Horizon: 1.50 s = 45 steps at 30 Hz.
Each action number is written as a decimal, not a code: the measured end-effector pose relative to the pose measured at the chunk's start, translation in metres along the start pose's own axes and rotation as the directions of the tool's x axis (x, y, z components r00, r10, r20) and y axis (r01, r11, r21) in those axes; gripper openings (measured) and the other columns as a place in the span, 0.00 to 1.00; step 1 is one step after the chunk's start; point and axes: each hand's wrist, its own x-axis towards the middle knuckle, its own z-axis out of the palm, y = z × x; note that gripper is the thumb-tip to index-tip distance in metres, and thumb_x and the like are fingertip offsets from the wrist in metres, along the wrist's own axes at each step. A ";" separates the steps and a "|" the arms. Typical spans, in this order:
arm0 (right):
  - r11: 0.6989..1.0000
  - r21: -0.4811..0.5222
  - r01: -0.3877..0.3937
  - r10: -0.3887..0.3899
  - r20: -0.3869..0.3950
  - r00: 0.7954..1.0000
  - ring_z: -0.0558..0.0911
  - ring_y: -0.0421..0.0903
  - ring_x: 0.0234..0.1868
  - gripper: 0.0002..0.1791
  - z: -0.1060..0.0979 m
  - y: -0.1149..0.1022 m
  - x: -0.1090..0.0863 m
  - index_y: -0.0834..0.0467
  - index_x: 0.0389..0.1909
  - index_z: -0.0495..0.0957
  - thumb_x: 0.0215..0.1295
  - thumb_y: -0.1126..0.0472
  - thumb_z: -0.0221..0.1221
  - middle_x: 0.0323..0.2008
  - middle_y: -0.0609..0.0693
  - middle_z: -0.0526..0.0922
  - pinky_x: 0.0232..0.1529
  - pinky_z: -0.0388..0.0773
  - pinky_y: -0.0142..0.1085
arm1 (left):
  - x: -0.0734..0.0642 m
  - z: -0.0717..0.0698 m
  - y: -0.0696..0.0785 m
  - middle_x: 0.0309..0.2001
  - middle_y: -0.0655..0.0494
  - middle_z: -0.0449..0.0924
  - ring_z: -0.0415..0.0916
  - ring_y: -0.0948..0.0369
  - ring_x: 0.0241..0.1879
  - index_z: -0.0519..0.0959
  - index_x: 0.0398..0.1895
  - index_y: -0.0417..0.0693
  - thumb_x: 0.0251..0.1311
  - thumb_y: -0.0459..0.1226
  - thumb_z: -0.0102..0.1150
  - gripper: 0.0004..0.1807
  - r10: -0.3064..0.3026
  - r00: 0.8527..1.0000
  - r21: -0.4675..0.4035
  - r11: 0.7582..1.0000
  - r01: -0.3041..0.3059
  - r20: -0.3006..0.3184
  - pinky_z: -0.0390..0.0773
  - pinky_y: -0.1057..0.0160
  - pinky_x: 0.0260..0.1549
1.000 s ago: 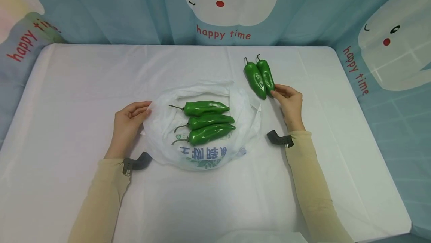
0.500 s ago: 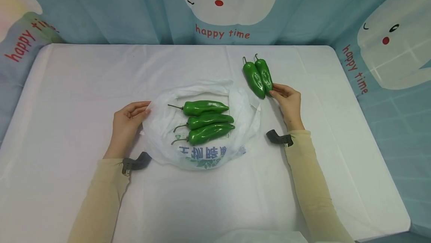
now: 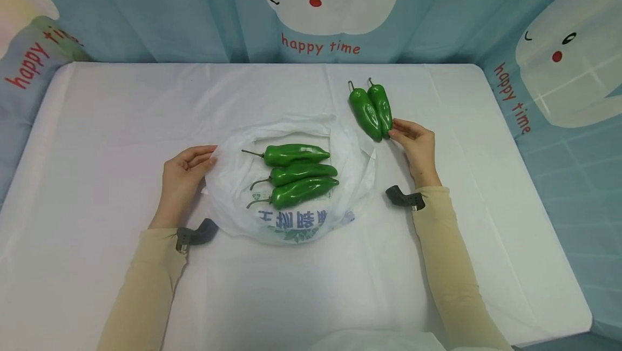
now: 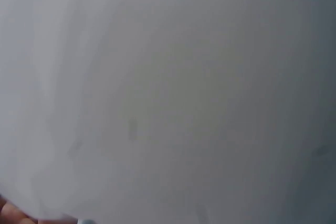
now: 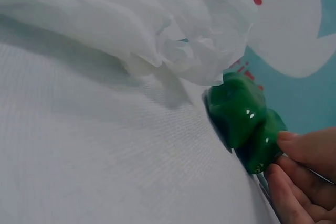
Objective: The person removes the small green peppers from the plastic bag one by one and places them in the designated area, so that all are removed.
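Clearly nearer, the right hand (image 3: 419, 148) pinches the tip of the rightmost pepper (image 3: 381, 105), upper right of centre, its long axis running up and slightly left, while the left hand (image 3: 182, 177) pinches the plastic bag (image 3: 227, 200).

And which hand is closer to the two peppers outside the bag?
The right hand: it pinches the tip end of one pepper. The left hand is farther away, across the bag, holding the bag's left edge.
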 end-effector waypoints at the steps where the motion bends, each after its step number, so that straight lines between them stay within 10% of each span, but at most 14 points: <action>1: 1.000 0.022 -0.005 0.005 0.004 1.000 0.82 0.40 0.38 0.18 -0.001 0.000 0.000 0.72 0.48 0.78 0.55 0.75 0.64 0.40 0.53 0.84 0.41 0.77 0.26 | 0.000 0.000 0.000 0.36 0.72 0.83 0.77 0.73 0.42 0.79 0.52 0.40 0.60 0.41 0.62 0.19 -0.001 1.000 -0.001 1.000 0.001 0.000 0.72 0.77 0.40; 19: 0.915 0.398 -0.068 0.069 0.012 0.998 0.82 0.48 0.45 0.20 -0.009 -0.001 0.003 0.75 0.51 0.73 0.55 0.82 0.57 0.42 0.58 0.82 0.45 0.78 0.33 | 0.000 0.000 0.001 0.36 0.72 0.82 0.77 0.73 0.42 0.78 0.52 0.40 0.61 0.41 0.62 0.19 -0.013 1.000 0.004 1.000 0.013 0.007 0.72 0.78 0.39; 29: 0.908 0.417 0.041 -0.075 0.067 0.995 0.82 0.50 0.43 0.16 -0.004 -0.019 -0.002 0.72 0.44 0.79 0.54 0.84 0.56 0.40 0.58 0.83 0.46 0.77 0.33 | 0.000 0.001 0.000 0.36 0.71 0.82 0.77 0.73 0.42 0.78 0.52 0.40 0.61 0.41 0.61 0.19 -0.019 1.000 -0.003 1.000 0.019 0.004 0.73 0.77 0.39; 45: 0.949 0.270 0.163 -0.255 0.353 0.900 0.82 0.49 0.43 0.17 0.021 -0.048 -0.030 0.72 0.44 0.79 0.51 0.83 0.60 0.41 0.53 0.84 0.45 0.78 0.34 | 0.000 -0.001 0.001 0.36 0.70 0.82 0.77 0.73 0.42 0.79 0.52 0.41 0.61 0.39 0.62 0.18 -0.013 1.000 -0.026 1.000 0.013 0.013 0.73 0.78 0.38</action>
